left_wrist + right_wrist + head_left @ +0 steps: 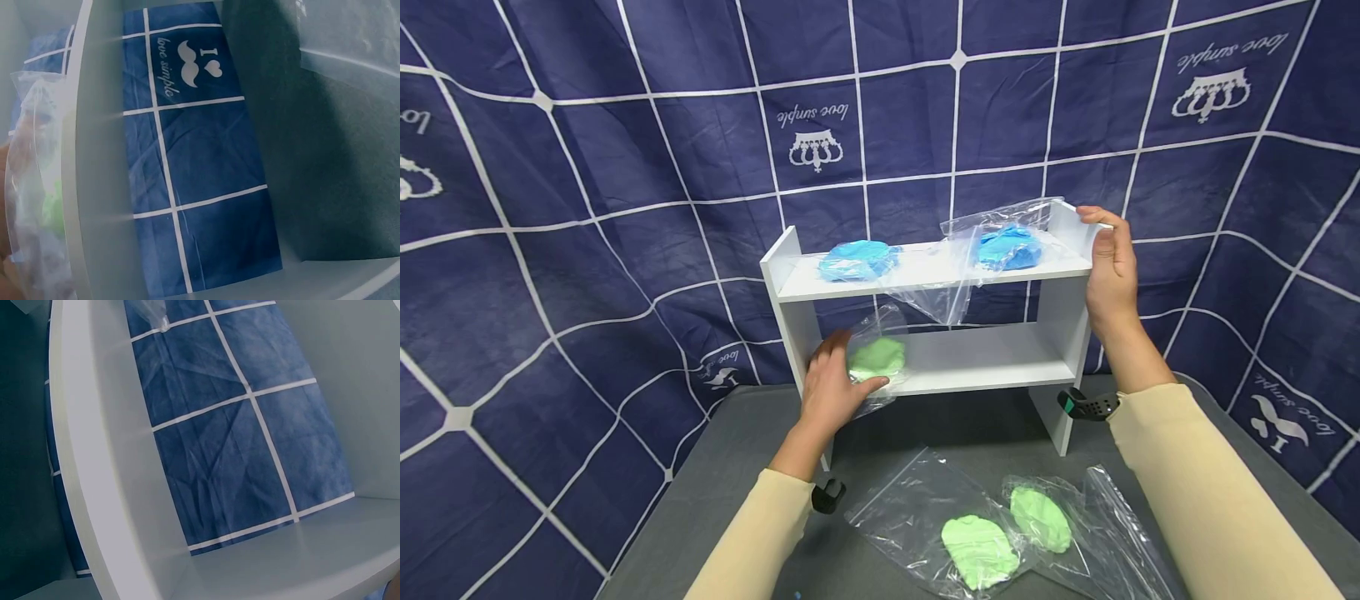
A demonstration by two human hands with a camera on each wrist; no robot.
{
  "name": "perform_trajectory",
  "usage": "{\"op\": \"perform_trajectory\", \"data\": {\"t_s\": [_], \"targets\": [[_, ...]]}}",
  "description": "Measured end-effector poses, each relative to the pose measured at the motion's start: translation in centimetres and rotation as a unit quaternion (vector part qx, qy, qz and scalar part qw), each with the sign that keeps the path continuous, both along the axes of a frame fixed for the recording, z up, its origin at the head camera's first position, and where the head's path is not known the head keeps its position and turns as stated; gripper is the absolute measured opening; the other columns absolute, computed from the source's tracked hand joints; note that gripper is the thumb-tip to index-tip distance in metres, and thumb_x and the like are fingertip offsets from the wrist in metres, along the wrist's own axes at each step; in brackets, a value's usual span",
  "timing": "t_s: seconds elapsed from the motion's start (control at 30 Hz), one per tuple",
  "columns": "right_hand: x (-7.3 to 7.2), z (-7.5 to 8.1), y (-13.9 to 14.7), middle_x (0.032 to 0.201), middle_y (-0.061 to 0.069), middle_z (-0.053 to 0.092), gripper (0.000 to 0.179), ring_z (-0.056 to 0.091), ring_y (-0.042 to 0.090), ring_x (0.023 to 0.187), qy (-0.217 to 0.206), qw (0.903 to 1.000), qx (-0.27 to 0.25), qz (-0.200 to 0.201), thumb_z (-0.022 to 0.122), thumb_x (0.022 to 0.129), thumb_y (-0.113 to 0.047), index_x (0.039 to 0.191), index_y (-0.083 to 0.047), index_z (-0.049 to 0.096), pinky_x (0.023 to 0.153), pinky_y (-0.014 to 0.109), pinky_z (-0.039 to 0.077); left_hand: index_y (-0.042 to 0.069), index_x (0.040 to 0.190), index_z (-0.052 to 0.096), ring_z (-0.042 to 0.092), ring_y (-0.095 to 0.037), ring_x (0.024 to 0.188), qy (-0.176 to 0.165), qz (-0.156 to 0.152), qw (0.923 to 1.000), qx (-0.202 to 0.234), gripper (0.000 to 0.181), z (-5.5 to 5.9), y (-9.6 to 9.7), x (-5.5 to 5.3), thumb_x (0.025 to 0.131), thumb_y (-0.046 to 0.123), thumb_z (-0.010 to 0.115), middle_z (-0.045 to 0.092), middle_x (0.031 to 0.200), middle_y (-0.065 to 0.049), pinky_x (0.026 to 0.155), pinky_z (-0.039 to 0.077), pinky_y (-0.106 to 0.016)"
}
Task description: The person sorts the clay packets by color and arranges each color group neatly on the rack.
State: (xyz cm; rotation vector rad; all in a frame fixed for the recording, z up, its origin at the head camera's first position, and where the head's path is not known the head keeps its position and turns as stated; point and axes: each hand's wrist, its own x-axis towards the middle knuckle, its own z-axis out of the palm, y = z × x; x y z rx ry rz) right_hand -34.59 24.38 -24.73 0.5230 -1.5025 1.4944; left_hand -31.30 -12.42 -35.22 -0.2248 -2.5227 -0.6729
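My left hand holds a clear bag with a soft, light green lump, its thumb across the front. This bag lies at the left end of the lower board of a white two-tier shelf, its bottom edge hanging over the front. In the left wrist view the clear bag shows at the left edge, partly cut off. My right hand grips the upper right side panel of the shelf, fingers over its top edge. In the right wrist view only the shelf boards show clearly.
Two clear bags with blue lumps lie on the top board, one with its plastic drooping over the front. Two bags with light green lumps lie on the grey tabletop. A dark blue checked cloth hangs behind.
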Motion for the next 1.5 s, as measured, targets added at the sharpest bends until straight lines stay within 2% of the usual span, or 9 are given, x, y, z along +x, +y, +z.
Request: {"op": "perform_trajectory", "data": {"t_s": [0.2,0.37,0.5,0.7,0.9,1.0,1.1,1.3,1.5], "targets": [[1.8,0.8,-0.9,0.129,0.006,0.059,0.03,0.044,0.015,0.131,-0.004,0.9998,-0.007,0.017,0.031,0.103,-0.014,0.111,-0.001,0.056,0.112,0.021,0.025,0.016,0.141,0.046,0.044,-0.032,0.132,0.08,-0.043,0.9958,0.01,0.071,-0.2,-0.3,1.8,0.082,0.047,0.071,0.044,0.147,-0.006,0.109,0.036,-0.049],[2.2,1.1,-1.1,0.129,0.006,0.058,0.03,0.044,0.015,0.131,-0.014,0.9994,-0.016,0.027,0.03,0.103,-0.014,0.11,-0.003,0.057,0.111,0.019,0.026,0.01,0.136,0.051,0.047,-0.031,0.13,0.166,-0.103,0.9807,0.011,0.064,-0.4,-0.3,3.5,0.083,0.039,0.072,0.05,0.142,-0.01,0.109,0.036,-0.05],[2.1,1.1,-1.0,0.129,0.005,0.059,0.03,0.044,0.014,0.131,-0.014,0.9995,-0.015,0.025,0.03,0.103,-0.013,0.11,-0.005,0.058,0.111,0.019,0.026,0.007,0.134,0.053,0.049,-0.029,0.13,0.22,-0.183,0.958,-0.008,0.059,-1.0,-0.1,4.5,0.084,0.033,0.07,0.051,0.141,-0.01,0.11,0.036,-0.052],[2.1,1.1,-1.0,0.128,0.003,0.06,0.031,0.044,0.013,0.131,-0.015,0.9995,-0.016,0.024,0.03,0.103,-0.013,0.11,-0.005,0.058,0.112,0.019,0.025,0.006,0.132,0.055,0.051,-0.027,0.129,0.279,-0.302,0.9107,-0.042,0.051,-2.8,0.5,5.8,0.091,0.035,0.062,0.054,0.138,-0.013,0.107,0.039,-0.055],[1.9,0.8,-1.0,0.129,0.006,0.059,0.031,0.044,0.015,0.131,-0.005,0.9998,-0.009,0.015,0.031,0.103,-0.013,0.114,0.005,0.054,0.112,0.021,0.026,0.001,0.128,0.058,0.055,-0.03,0.124,0.305,-0.368,0.8781,-0.021,0.046,-4.4,1.6,6.9,0.09,0.028,0.064,0.057,0.133,-0.017,0.108,0.042,-0.045],[1.9,0.9,-1.0,0.129,0.006,0.059,0.032,0.044,0.016,0.131,0.0,0.9999,-0.004,0.013,0.032,0.103,-0.013,0.115,0.009,0.051,0.112,0.022,0.027,0.002,0.128,0.057,0.056,-0.029,0.124,0.292,-0.382,0.8767,-0.018,0.046,-5.5,2.2,7.4,0.089,0.026,0.064,0.057,0.134,-0.016,0.107,0.044,-0.039],[1.9,1.1,-1.1,0.128,0.001,0.06,0.031,0.044,0.014,0.132,-0.007,0.9998,-0.008,0.019,0.031,0.103,-0.014,0.113,0.003,0.054,0.112,0.021,0.026,0.006,0.133,0.054,0.054,-0.026,0.126,0.253,-0.389,0.8852,-0.031,0.053,-6.8,2.8,7.8,0.085,0.025,0.069,0.054,0.138,-0.014,0.105,0.045,-0.035],[1.9,1.3,-1.0,0.126,-0.001,0.061,0.031,0.044,0.014,0.131,-0.01,0.9992,-0.024,0.031,0.029,0.102,-0.013,0.108,-0.007,0.059,0.111,0.019,0.025,0.02,0.146,0.038,0.043,-0.017,0.137,0.117,-0.38,0.9136,-0.083,0.072,-9.1,4.0,8.6,0.084,0.039,0.07,0.042,0.15,-0.003,0.109,0.041,-0.041],[2.0,1.1,-1.1,0.127,0.0,0.06,0.031,0.043,0.013,0.132,-0.018,0.9993,-0.019,0.026,0.029,0.103,-0.014,0.11,-0.007,0.058,0.11,0.018,0.025,0.028,0.152,0.023,0.033,-0.013,0.143,0.003,-0.385,0.9152,-0.118,0.088,-10.6,5.1,9.4,0.081,0.058,0.066,0.03,0.157,0.006,0.114,0.033,-0.05]]}}
